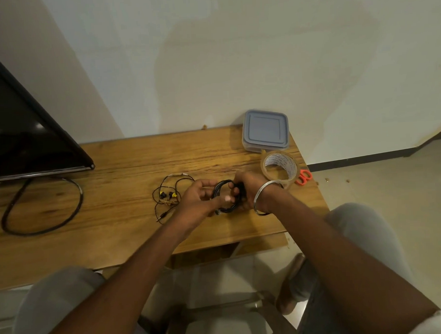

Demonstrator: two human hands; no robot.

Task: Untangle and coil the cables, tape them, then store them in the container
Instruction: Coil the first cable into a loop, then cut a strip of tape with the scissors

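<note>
Black cable [222, 183]: thin and matte, wound into a small round coil of several loops. Held between both hands just above the tabletop [129, 176], centre-right.
Left hand [199, 199]: grip is on the coil's left side, fingers curled round the loops, thumb across the near part.
Right hand [247, 188]: grip is on the coil's right side, fingers hooked into the loop. Metal bangle [262, 199] on the wrist.
Loose end: can't tell where the cable's ends or plugs sit; the hands cover them.
Earphones [169, 194]: thin dark wire with yellow-and-black buds, loosely tangled. They lie flat on the tabletop just left of the left hand, with the jack plug at the near end.
Container [264, 130]: square, clear body, blue-grey lid on. It sits at the far right corner of the tabletop.
Tape roll [280, 168]: clear-brown and tilted, between the container and the right wrist.
Scissors [304, 177]: only the orange handles show, just right of the tape at the tabletop's right edge.
Screen [23, 140]: black, at the far left.
Thick cable [39, 207]: black, one big loop on the tabletop near the screen, well apart from the hands.
</note>
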